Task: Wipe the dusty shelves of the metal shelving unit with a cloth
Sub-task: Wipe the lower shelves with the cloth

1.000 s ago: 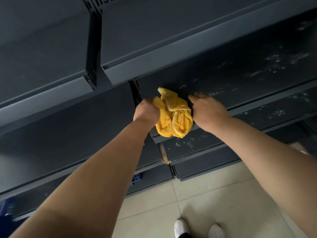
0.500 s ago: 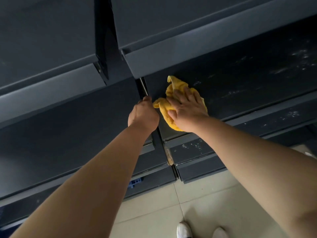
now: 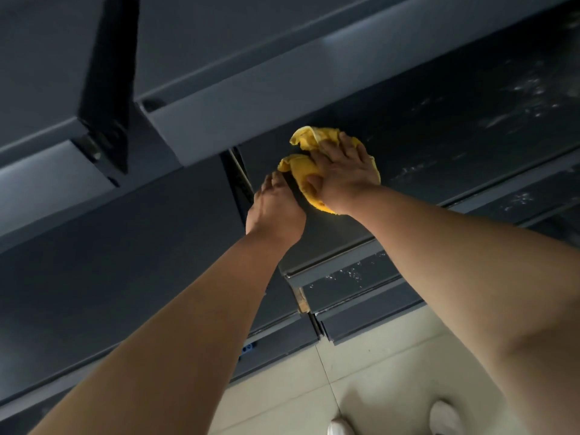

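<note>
Yellow towelling cloth (image 3: 298, 171) is bunched into a lump at the left end of the dark grey metal shelf (image 3: 439, 146), just beside the black upright post (image 3: 240, 180). Your right hand (image 3: 342, 174) lies on top of it with the fingers spread fairly straight, pressing it down rather than grabbing it. Your left hand (image 3: 274, 211) sits open on the shelf's front corner just beside the cloth, holding nothing as far as I can see. Whether its fingertips touch the fabric, I can't tell.

So you're at the start of a pass, I'd say. Few tips:

- **Flatten the wad first.** A lump only wipes with a small patch, and a spread cloth under a flat palm covers way more.
- **Go in one long stroke to your right.** Head toward the white dusty specks (image 3: 530, 92) further along, which look untouched.
- **Overlap your strokes front to back.** Pull the dirt toward the front lip instead of shoving it into the back corner.
- **Mind your knuckles on the shelf above (image 3: 251, 98).** It hangs low over your hand.

Left hand is fine as a brace where it is. The lower shelf (image 3: 345, 277) has specks too, so do it after, since stuff from this one will likely drop onto it.
</note>
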The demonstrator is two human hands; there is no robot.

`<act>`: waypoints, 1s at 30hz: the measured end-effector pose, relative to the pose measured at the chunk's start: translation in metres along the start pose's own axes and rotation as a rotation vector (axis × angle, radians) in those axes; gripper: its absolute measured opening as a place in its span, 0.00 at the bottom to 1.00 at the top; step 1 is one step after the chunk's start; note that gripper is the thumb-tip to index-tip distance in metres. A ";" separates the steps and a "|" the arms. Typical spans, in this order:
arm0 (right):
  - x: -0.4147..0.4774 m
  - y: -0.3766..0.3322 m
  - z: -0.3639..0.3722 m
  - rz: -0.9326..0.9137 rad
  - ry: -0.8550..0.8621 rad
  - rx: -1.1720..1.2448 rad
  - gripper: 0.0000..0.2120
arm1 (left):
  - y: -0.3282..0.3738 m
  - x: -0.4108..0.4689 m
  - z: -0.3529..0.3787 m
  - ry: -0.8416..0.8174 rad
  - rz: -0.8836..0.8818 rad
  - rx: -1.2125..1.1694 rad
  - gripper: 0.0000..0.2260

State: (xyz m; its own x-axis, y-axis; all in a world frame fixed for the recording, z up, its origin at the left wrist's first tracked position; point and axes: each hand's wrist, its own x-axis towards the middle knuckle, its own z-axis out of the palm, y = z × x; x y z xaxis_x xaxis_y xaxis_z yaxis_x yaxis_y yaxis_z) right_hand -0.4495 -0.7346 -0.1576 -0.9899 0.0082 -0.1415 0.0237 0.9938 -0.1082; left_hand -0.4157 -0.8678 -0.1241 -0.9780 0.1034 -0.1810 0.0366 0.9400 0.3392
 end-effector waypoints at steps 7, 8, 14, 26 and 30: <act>-0.003 0.068 -0.008 0.048 0.010 -0.011 0.29 | 0.042 0.004 0.015 -0.052 -0.019 0.078 0.29; -0.004 0.077 -0.008 0.050 0.009 -0.013 0.29 | 0.047 0.005 0.017 -0.057 -0.046 0.087 0.29; -0.017 0.130 -0.016 0.079 0.021 -0.005 0.28 | 0.052 0.011 0.013 -0.117 -0.119 0.139 0.28; -0.069 0.128 -0.011 0.068 0.118 0.036 0.24 | 0.045 0.008 0.007 -0.165 -0.120 0.101 0.29; -0.084 0.086 -0.006 -0.004 0.086 0.045 0.24 | 0.032 -0.005 0.004 0.020 -0.225 -0.202 0.28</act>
State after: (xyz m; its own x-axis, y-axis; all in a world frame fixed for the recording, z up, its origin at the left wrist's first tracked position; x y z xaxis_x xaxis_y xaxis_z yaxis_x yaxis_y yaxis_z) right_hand -0.3654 -0.6491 -0.1493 -0.9983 0.0156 -0.0561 0.0240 0.9879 -0.1533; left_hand -0.4085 -0.8369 -0.1163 -0.9609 -0.1079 -0.2551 -0.2207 0.8549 0.4695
